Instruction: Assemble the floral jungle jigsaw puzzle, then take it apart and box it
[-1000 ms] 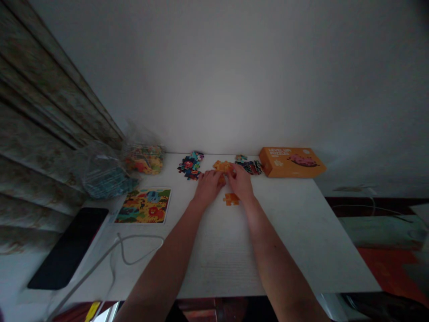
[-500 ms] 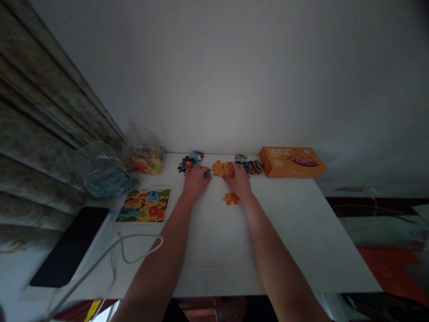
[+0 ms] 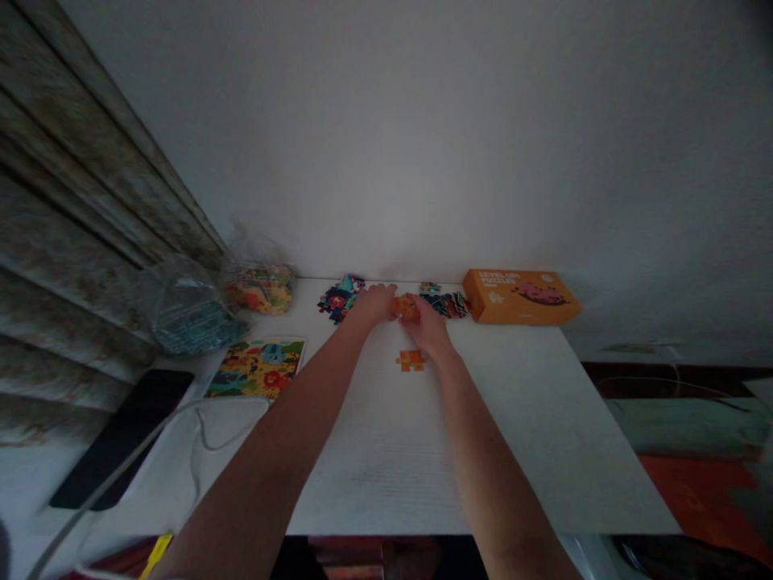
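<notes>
White tabletop [image 3: 543, 435]: its far edge meets a plain pale wall [image 3: 386, 161]; the light is dim.
Room: a patterned curtain [image 3: 66, 242] hangs at left.
Orange puzzle pieces [image 3: 404, 307]: a cluster between the hands, near the far edge; a smaller orange section [image 3: 410, 361] lies apart, nearer the viewer.
Right hand [image 3: 427, 322]: fingers touch the cluster—whether they grip or merely press cannot be told.
Left hand [image 3: 375, 302]: beside the cluster, fingers toward the wall; its grip cannot be told.
Flanking the hands: multicoloured puzzle pieces [image 3: 335, 300] at left; dark puzzle pieces [image 3: 445, 304] and an orange puzzle box [image 3: 522, 296] at right.
Hidden or cut off: the left forearm covers part of the animal picture card [image 3: 250, 366]; the white cable [image 3: 126, 461] leaves the frame; contents of the clear plastic bag [image 3: 196, 322] are indistinct.
</notes>
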`<action>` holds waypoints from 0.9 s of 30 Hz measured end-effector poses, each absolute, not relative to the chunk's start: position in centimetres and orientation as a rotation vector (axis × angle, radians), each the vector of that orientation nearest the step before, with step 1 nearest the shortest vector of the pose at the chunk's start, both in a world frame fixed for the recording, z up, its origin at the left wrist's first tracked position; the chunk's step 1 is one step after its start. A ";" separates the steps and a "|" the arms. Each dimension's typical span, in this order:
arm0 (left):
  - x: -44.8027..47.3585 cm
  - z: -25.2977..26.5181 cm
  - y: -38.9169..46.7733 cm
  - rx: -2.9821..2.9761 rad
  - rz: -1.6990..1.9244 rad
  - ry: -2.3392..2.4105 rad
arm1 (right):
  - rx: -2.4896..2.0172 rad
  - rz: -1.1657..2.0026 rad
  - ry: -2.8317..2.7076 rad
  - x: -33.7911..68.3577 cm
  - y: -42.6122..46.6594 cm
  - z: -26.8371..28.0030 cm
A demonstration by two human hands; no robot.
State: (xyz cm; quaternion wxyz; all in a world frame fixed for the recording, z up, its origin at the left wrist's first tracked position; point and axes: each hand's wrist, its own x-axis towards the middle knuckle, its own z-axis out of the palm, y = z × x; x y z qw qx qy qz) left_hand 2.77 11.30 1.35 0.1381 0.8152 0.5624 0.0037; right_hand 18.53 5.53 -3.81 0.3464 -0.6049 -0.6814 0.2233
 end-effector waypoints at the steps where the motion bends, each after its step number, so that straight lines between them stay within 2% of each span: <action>1: 2.9 1.5 11.8 2.354 0.013 1.614 | -1.574 0.560 -1.787 18.4 5.5 -3.8; 8: 3.1 1.4 12.5 2.195 0.165 1.469 | -1.613 0.550 -1.768 18.6 5.6 -3.9; 12: 2.3 0.6 10.8 2.173 0.456 1.543 | -1.560 0.617 -1.727 18.7 5.5 -3.2; 15: 1.8 0.1 9.2 2.224 0.684 1.652 | -1.478 0.549 -1.713 18.5 5.3 -2.7; 23: 1.5 0.5 3.6 2.406 0.482 1.568 | -1.533 0.500 -1.707 18.9 5.1 -2.3; 27: 2.4 0.9 0.3 2.418 0.235 1.435 | -1.578 0.360 -1.591 19.2 5.4 -2.2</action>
